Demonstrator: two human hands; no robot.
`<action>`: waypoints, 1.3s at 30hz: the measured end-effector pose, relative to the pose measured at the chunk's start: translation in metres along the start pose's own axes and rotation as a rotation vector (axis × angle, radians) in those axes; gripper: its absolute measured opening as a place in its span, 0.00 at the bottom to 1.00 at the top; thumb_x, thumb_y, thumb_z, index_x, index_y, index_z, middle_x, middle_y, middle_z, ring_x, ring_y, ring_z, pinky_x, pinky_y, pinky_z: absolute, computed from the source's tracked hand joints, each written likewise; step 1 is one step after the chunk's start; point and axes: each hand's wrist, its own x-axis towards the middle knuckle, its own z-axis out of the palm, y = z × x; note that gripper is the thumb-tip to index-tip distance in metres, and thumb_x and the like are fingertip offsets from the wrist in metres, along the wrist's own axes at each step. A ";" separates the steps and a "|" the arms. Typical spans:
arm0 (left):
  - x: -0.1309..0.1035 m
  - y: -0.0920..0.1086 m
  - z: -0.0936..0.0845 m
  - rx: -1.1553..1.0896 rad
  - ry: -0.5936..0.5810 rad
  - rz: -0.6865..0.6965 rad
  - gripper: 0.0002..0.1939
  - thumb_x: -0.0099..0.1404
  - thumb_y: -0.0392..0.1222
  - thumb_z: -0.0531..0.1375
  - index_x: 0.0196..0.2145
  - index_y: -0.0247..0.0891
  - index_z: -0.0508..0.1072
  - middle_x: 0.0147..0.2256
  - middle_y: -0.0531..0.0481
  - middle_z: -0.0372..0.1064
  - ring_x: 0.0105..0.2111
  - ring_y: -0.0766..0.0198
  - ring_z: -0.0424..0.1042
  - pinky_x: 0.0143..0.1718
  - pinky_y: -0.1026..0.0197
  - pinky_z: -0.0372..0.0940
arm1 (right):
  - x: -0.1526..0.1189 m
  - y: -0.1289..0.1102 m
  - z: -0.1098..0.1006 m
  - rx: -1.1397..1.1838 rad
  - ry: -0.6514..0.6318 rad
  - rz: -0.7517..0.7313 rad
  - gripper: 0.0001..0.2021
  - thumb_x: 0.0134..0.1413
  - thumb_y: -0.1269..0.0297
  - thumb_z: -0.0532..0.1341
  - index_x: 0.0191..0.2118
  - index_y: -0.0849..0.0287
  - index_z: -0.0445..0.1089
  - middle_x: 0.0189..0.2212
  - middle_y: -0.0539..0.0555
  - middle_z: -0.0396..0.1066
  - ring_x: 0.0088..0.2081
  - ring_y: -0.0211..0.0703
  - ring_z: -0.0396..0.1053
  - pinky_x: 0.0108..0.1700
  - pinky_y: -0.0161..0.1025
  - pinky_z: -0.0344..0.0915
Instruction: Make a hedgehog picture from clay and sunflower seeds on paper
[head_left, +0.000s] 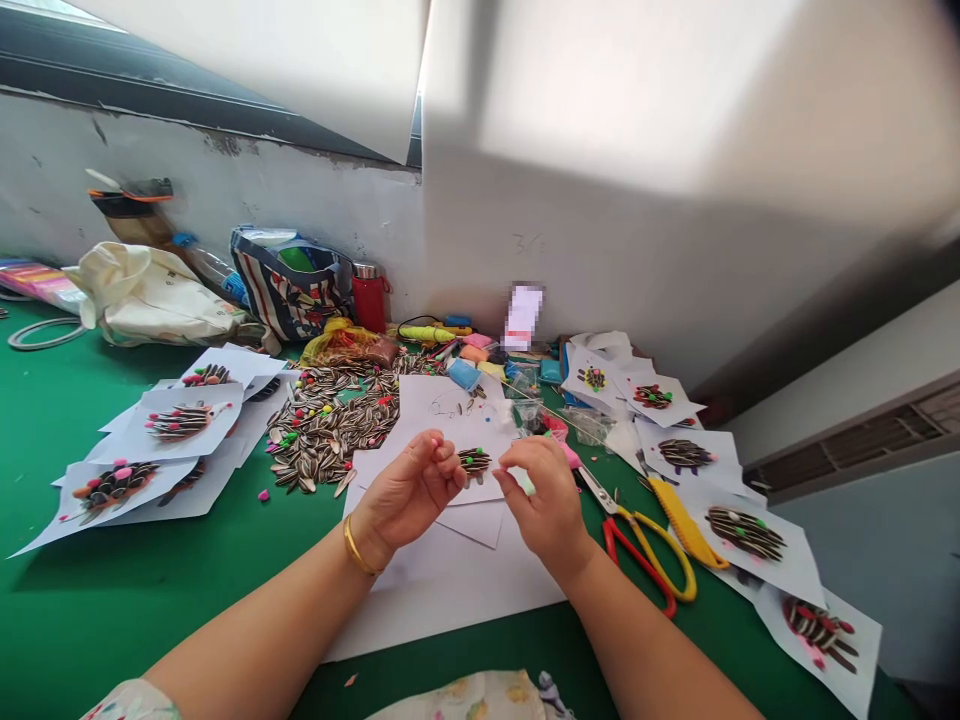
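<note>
My left hand, with a gold bangle on the wrist, is curled with its palm up. A small pink bit of modelling clay shows at its thumb and forefinger. Thumb and forefinger of my right hand are pinched together; whatever is between them is too small to make out. Between the hands lies a sunflower-seed hedgehog with green dots, on a white paper sheet. More sheets lie beneath it, under both hands. A heap of striped sunflower seeds mixed with coloured clay balls lies beyond my left hand.
Papers with seed hedgehogs are stacked at left; more such papers line the right. Scissors and a yellow utility knife lie beside my right forearm. Bags, a red flask and a phone stand along the wall.
</note>
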 end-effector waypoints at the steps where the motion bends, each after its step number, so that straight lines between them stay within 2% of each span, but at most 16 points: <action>1: 0.001 0.003 -0.001 0.024 0.008 0.029 0.05 0.63 0.36 0.65 0.32 0.36 0.72 0.28 0.56 0.63 0.28 0.73 0.66 0.41 0.64 0.70 | 0.001 0.003 -0.001 -0.005 0.005 0.023 0.02 0.61 0.68 0.61 0.39 0.54 0.70 0.36 0.53 0.72 0.42 0.48 0.67 0.47 0.49 0.65; 3: 0.005 0.008 -0.003 0.091 0.060 0.087 0.04 0.62 0.35 0.66 0.35 0.36 0.74 0.30 0.55 0.66 0.31 0.72 0.68 0.42 0.64 0.69 | 0.003 0.007 -0.004 -0.015 0.004 0.063 0.02 0.62 0.67 0.60 0.39 0.55 0.71 0.36 0.54 0.73 0.41 0.47 0.67 0.46 0.48 0.65; 7: 0.012 0.018 -0.009 0.275 0.175 0.154 0.12 0.58 0.33 0.68 0.41 0.34 0.77 0.33 0.51 0.69 0.33 0.70 0.70 0.42 0.64 0.69 | 0.005 0.013 -0.003 -0.013 -0.008 0.119 0.07 0.64 0.67 0.58 0.43 0.54 0.73 0.38 0.54 0.74 0.43 0.47 0.68 0.48 0.48 0.64; 11: 0.015 0.020 -0.016 0.491 0.248 0.214 0.11 0.57 0.43 0.70 0.36 0.34 0.78 0.29 0.52 0.68 0.30 0.71 0.68 0.37 0.66 0.67 | 0.004 0.019 0.001 -0.008 -0.035 0.153 0.07 0.64 0.66 0.58 0.42 0.54 0.73 0.38 0.54 0.75 0.43 0.46 0.69 0.47 0.46 0.64; 14: 0.016 0.019 -0.019 0.666 0.293 0.221 0.14 0.54 0.46 0.71 0.35 0.35 0.78 0.32 0.51 0.71 0.32 0.69 0.69 0.39 0.64 0.66 | 0.001 0.025 0.004 -0.038 -0.095 0.178 0.06 0.63 0.66 0.59 0.40 0.54 0.74 0.38 0.53 0.76 0.43 0.47 0.69 0.47 0.45 0.63; 18: 0.017 0.015 -0.022 0.887 0.313 0.222 0.18 0.52 0.46 0.72 0.39 0.37 0.78 0.38 0.48 0.72 0.37 0.64 0.70 0.42 0.60 0.65 | -0.002 0.034 0.011 -0.062 -0.182 0.241 0.05 0.60 0.68 0.61 0.38 0.55 0.74 0.37 0.53 0.76 0.42 0.48 0.69 0.46 0.44 0.62; 22: 0.017 0.012 -0.025 1.034 0.291 0.215 0.16 0.55 0.48 0.69 0.39 0.37 0.77 0.37 0.48 0.73 0.36 0.62 0.69 0.38 0.61 0.64 | -0.002 0.036 0.016 -0.132 -0.290 0.256 0.04 0.60 0.68 0.62 0.36 0.54 0.75 0.36 0.51 0.76 0.42 0.47 0.68 0.46 0.43 0.59; 32: 0.016 0.005 -0.019 1.065 0.259 0.189 0.13 0.55 0.47 0.67 0.34 0.37 0.75 0.32 0.49 0.74 0.32 0.62 0.70 0.35 0.61 0.63 | 0.003 0.032 0.017 -0.305 -0.465 0.307 0.03 0.57 0.68 0.65 0.32 0.54 0.75 0.31 0.49 0.76 0.39 0.44 0.68 0.42 0.40 0.55; 39: 0.014 0.003 -0.014 1.038 0.237 0.167 0.13 0.55 0.48 0.67 0.34 0.37 0.75 0.30 0.49 0.74 0.31 0.61 0.72 0.35 0.59 0.65 | 0.003 0.032 0.017 -0.328 -0.464 0.301 0.03 0.58 0.67 0.64 0.34 0.54 0.76 0.32 0.50 0.76 0.39 0.45 0.68 0.41 0.40 0.55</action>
